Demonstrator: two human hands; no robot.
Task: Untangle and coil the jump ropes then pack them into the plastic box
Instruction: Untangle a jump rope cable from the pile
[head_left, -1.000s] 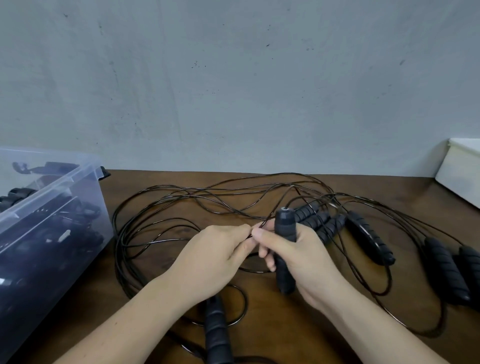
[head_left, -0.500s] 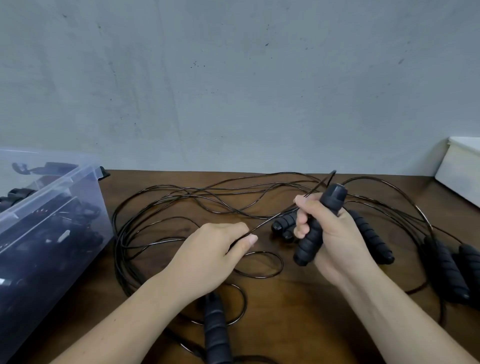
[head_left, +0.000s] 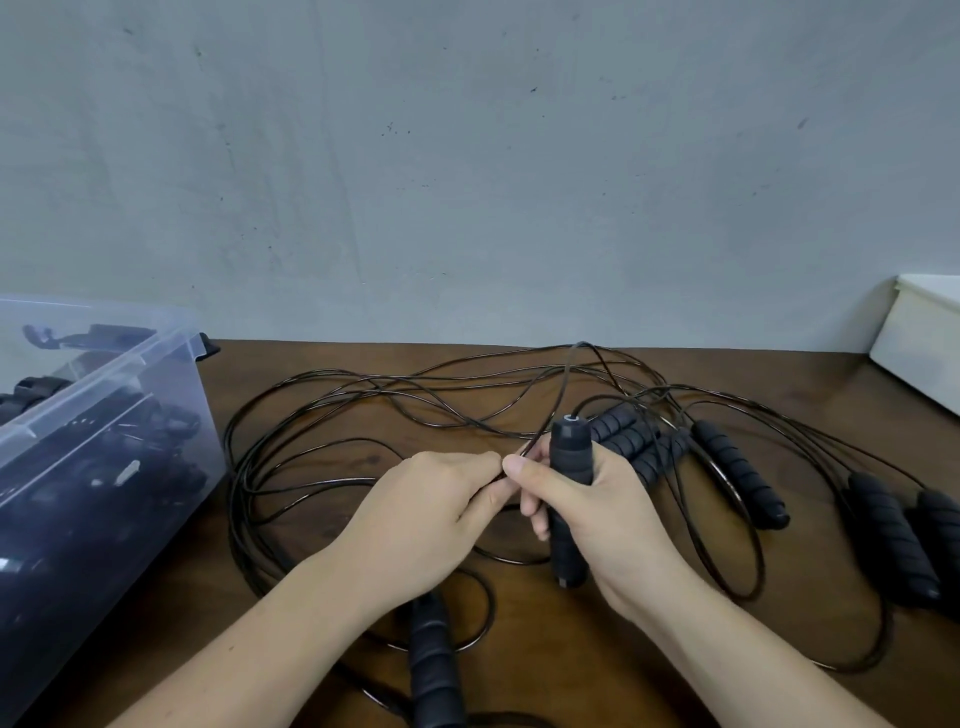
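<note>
Black jump ropes (head_left: 395, 400) lie tangled across the brown table (head_left: 545, 649). My right hand (head_left: 597, 504) grips one black foam handle (head_left: 570, 457) upright, and its thumb and forefinger meet the thin cord beside the handle. My left hand (head_left: 436, 499) pinches the same cord right next to the right thumb. The cord arcs up from the fingers toward the back of the table. Another handle (head_left: 434, 670) lies under my left wrist. Several more handles (head_left: 737, 473) lie to the right. The clear plastic box (head_left: 104, 395) stands at the left with black ropes inside.
A white box (head_left: 924, 348) sits at the far right edge of the table. A grey wall rises directly behind the table. Rope loops spread between the plastic box and my hands.
My right hand has come back down and left with the handle, now meeting the left hand at the cord. The cord loop now rises higher behind the hands.
</note>
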